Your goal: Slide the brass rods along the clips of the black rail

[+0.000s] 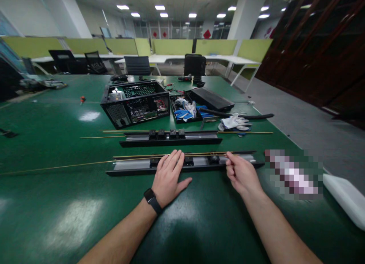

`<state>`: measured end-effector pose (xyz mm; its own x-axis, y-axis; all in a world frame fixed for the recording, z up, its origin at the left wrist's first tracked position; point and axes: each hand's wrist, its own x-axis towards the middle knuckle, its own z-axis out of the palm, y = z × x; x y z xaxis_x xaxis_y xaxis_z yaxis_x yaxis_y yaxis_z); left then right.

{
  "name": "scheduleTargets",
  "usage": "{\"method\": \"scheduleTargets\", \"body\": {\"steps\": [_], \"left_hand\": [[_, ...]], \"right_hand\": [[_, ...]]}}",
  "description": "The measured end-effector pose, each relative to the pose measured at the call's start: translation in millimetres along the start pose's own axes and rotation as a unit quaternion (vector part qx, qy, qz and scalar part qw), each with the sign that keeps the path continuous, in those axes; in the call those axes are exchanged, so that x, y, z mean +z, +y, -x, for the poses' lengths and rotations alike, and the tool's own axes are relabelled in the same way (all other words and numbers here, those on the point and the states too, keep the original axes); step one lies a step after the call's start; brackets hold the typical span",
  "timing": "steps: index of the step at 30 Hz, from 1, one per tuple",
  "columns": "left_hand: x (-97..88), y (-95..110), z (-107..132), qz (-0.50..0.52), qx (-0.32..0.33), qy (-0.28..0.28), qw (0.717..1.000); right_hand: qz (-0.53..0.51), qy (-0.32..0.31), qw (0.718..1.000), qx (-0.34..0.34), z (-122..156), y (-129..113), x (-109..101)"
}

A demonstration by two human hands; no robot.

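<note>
My left hand (170,176), with a dark watch on the wrist, lies flat with fingers stretched over a long black rail (128,166) and the thin brass rods along its far side. It partly hides one of several small black blocks (214,159) in the rail's pale channel. Thumb and fingertips of my right hand (242,174) are pinched around a thin brass rod (199,155) near the rail's right end. One longer rod (65,166) runs out past the rail to the left. Behind lies a second black rail (196,140), also with small black blocks and brass rods.
An open black computer case (137,106) stands behind the rails. Right of it are a tray (174,118) with gloves, a flat black box (212,98), a black tube (256,116) and white gloves (234,123). A white object (345,199) sits at the right; a nearby item is pixelated.
</note>
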<state>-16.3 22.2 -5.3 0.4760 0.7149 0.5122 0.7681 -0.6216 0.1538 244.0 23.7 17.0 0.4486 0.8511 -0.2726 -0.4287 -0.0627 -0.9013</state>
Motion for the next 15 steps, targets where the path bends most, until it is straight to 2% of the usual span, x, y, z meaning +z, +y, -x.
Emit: {"method": "scheduleTargets", "body": {"steps": [5, 15], "left_hand": [[0.8, 0.3, 0.5, 0.000, -0.001, -0.002, 1.000], [1.0, 0.9, 0.1, 0.003, -0.002, -0.009, 1.000]], "right_hand": [[-0.013, 0.026, 1.000, 0.002, -5.4, 0.1, -3.3], [0.032, -0.038, 0.999, 0.004, -0.6, 5.0, 0.8]]}}
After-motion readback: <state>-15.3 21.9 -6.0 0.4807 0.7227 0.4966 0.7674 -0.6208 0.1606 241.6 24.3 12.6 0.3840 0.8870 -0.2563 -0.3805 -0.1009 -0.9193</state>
